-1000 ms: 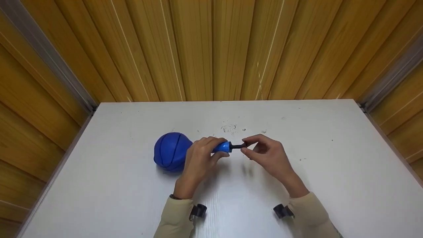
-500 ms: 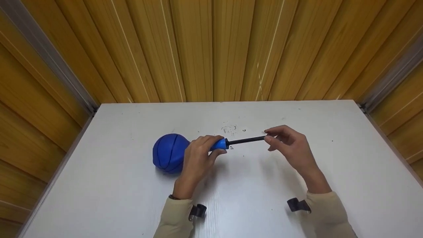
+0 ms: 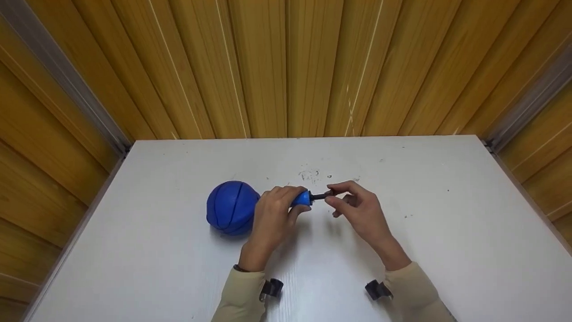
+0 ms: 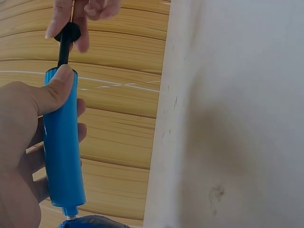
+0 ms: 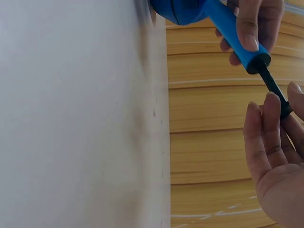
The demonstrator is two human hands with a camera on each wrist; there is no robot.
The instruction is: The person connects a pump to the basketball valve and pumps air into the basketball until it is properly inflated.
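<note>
A blue hand pump (image 4: 64, 147) lies nearly level above the table, its nozzle end meeting a blue ball (image 3: 232, 208) with black seam lines. My left hand (image 3: 272, 217) wraps round the pump's barrel, thumb along its side. At the other end, my right hand (image 3: 359, 210) pinches the knob of the black plunger rod (image 3: 319, 196) between thumb and fingers. Only a short length of the rod shows outside the barrel. In the left wrist view, the metal tip (image 4: 71, 217) runs from the nozzle to the ball; the rest of the ball is cut off there.
The ball rests on a white table (image 3: 147, 268) with dark scuff marks behind the hands. Wood-patterned panels (image 3: 286, 67) rise beyond the far edge and on both sides. Black camera mounts (image 3: 377, 290) sit at the sleeves.
My right hand drew the plunger rod out to the right half a second ago and has since pushed it back left into the barrel. My left hand and the ball barely moved.
</note>
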